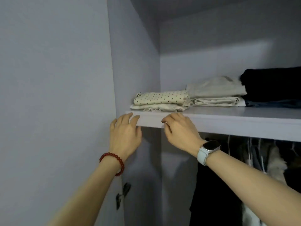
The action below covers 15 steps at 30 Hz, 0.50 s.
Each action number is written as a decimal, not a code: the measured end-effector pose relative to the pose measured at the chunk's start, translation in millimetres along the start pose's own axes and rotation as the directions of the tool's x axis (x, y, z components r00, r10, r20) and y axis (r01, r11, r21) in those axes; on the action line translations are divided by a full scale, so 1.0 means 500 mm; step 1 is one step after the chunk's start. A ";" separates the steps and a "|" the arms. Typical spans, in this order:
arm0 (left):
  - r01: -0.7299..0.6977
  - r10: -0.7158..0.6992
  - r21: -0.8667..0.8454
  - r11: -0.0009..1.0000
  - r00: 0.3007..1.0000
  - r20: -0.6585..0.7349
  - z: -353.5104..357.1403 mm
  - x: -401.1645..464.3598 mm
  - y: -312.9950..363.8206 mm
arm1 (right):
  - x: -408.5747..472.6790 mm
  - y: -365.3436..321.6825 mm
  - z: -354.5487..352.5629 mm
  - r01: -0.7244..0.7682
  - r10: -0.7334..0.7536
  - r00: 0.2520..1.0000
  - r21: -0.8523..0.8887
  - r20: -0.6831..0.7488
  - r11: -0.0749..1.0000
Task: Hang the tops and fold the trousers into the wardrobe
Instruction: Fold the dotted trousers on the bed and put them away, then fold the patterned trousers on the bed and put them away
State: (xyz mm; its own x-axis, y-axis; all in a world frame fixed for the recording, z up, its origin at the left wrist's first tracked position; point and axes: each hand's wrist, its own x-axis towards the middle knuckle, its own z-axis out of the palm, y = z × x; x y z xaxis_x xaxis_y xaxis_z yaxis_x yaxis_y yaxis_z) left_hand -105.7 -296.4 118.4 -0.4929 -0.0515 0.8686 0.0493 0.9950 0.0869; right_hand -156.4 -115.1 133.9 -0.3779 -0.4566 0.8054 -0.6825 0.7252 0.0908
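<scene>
A folded cream garment with black dots (pixel 162 98) lies on a second pale folded piece at the left end of the wardrobe shelf (pixel 228 121). Beside it sit a stack of beige folded trousers (pixel 215 93) and a dark folded pile (pixel 272 87) over blue denim. My left hand (pixel 125 134), with a red bead bracelet, is at the shelf's front edge, fingers relaxed, holding nothing. My right hand (pixel 180 132), with a watch on the wrist, hovers just right of it, fingers loosely bent and empty. Both hands are just below and in front of the dotted garment.
Under the shelf, hanging clothes (pixel 244 168) on hangers fill the right part of the wardrobe. The wardrobe's left side panel (pixel 135 62) and the open door (pixel 57 95) stand close to my left arm. A dark handle (pixel 123 194) shows low on the door.
</scene>
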 end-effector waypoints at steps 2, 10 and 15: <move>0.064 -0.066 0.047 0.997 0.997 0.031 -0.039 -0.144 -0.006 | -0.100 -0.064 0.022 0.063 -0.065 0.996 0.032 0.063 0.997; 0.360 -0.420 0.243 0.901 0.862 0.283 -0.293 -0.662 -0.060 | -0.436 -0.401 0.087 0.308 -0.416 0.862 0.355 0.289 0.883; 0.541 -0.670 0.431 0.723 0.700 0.245 -0.468 -0.900 -0.111 | -0.564 -0.657 0.086 0.564 -0.726 0.650 0.497 0.226 0.660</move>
State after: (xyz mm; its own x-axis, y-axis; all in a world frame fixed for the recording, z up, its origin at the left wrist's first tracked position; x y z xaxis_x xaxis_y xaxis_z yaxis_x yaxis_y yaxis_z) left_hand 316.7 -348.8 -162.8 -0.5912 -0.6820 0.4306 -0.6051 0.7280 0.3222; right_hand 147.6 -246.6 -148.2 0.1083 -0.9396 0.3248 -0.9741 -0.0351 0.2232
